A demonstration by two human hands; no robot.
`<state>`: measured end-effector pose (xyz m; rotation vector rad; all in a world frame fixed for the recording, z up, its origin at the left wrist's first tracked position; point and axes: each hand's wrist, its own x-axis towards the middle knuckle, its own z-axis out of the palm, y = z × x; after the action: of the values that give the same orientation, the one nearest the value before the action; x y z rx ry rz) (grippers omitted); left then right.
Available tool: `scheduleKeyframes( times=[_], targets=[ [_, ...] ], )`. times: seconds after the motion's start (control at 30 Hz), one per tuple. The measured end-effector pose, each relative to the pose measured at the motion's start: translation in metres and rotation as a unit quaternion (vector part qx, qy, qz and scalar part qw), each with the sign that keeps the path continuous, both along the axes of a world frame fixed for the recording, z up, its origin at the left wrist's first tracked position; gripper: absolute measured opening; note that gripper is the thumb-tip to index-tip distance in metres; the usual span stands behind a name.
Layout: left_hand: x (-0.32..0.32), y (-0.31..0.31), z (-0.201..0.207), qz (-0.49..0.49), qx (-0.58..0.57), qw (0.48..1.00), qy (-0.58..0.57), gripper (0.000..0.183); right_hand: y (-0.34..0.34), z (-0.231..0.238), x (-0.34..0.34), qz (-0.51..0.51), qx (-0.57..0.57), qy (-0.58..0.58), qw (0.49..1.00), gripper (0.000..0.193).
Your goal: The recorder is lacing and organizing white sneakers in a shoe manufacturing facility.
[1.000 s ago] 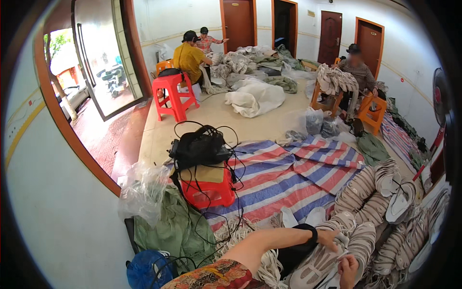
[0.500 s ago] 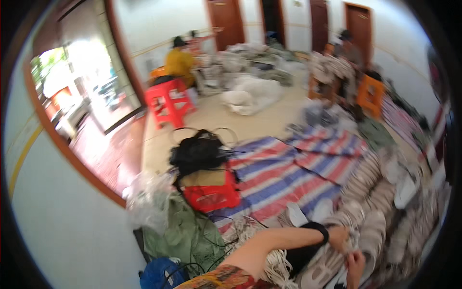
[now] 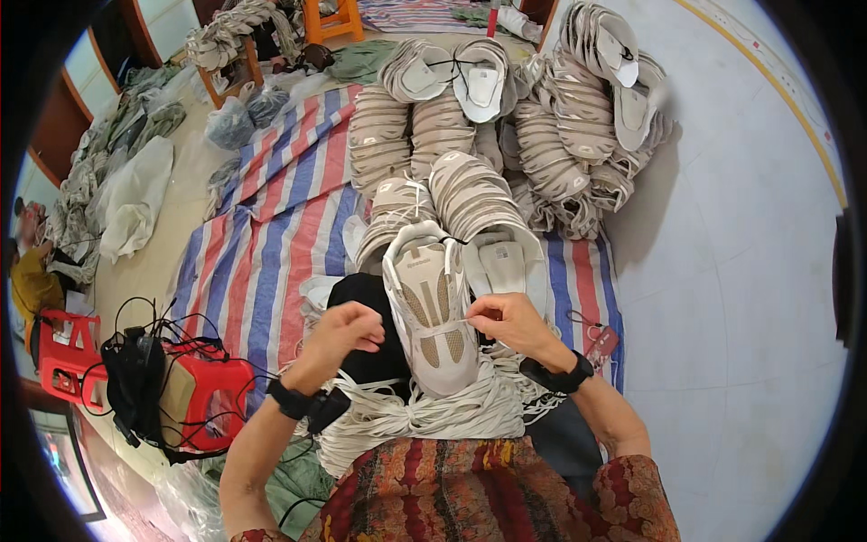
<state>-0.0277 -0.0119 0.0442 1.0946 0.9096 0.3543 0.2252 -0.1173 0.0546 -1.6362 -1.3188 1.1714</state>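
A beige and white shoe upper (image 3: 440, 369) lies toe toward me in front of my lap. A pale shoelace (image 3: 437, 332) crosses it near the toe. My right hand (image 3: 513, 323), at the upper's right side, pinches an end of that lace. My left hand (image 3: 345, 331) is raised just left of the upper with its fingers curled closed; what they hold, if anything, I cannot make out. Below the toe, a thick bundle of off-white laces (image 3: 406, 417) lies across my lap. Nested stacks of similar uppers (image 3: 474, 191) stand just beyond.
More stacked uppers (image 3: 553, 149) rest on a striped red, white and blue sheet (image 3: 262, 235). At left, a black bag (image 3: 135, 384) with tangled cords sits by a red stool (image 3: 217, 397). Farther off are an orange stool (image 3: 332, 20) and a person in yellow (image 3: 34, 282).
The view has swung right and down onto my lap. My hands, earlier close together among the uppers, are now apart on either side of one upper.
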Motion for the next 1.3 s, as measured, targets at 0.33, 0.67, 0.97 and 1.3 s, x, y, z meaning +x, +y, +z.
scheduleKeyframes(
  times=[0.33,0.67,0.97,1.3],
  targets=[
    [0.041,-0.019,-0.041,-0.031,0.011,0.999,0.001,0.024,0.013,-0.026,-0.022,0.03,0.096,-0.15,0.984,0.013],
    [0.051,-0.013,-0.042,-0.054,0.078,0.991,0.095,0.023,0.019,-0.029,-0.03,0.066,0.157,-0.263,0.95,0.01],
    [0.051,-0.016,-0.046,-0.05,0.102,0.991,0.069,0.022,0.033,-0.027,-0.008,0.132,-0.02,0.024,0.991,0.009],
    [0.05,-0.018,-0.034,-0.071,0.196,0.971,0.117,0.024,0.026,-0.023,-0.015,0.122,-0.011,-0.057,0.991,0.009]
  ],
)
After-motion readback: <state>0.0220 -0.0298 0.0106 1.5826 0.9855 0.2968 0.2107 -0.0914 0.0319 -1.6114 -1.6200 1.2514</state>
